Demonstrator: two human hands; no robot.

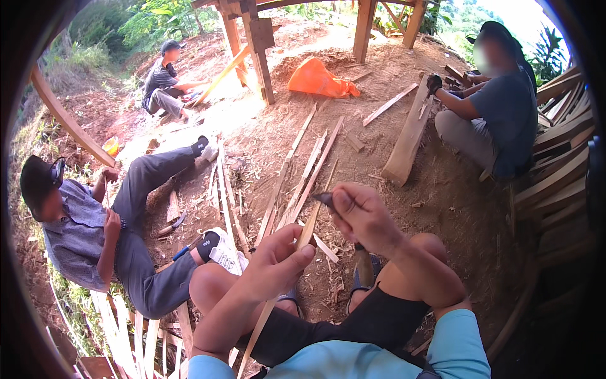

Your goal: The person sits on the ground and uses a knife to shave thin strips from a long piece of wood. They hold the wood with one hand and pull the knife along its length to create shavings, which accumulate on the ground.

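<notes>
My left hand (273, 266) grips a long thin wooden strip (309, 228) between thumb and fingers. The strip slants from beside my left thigh, through the hand, to a narrow far end. My right hand (366, 216) is closed around a knife (324, 199), whose dark blade sticks out to the left of the fist, close to the strip. Below that fist a brownish handle (363, 266) shows, apparently the knife's. Whether the blade touches the strip I cannot tell. Both hands are above my bent knees.
Loose wooden strips (283, 170) and shavings lie on the dirt ahead. One person (113, 221) sits close on my left, another (495, 107) on the right by a thick plank (409, 136), a third (167, 82) farther back. An orange sack (320, 79) lies near wooden posts (257, 54). Stacked slats (558, 164) stand at right.
</notes>
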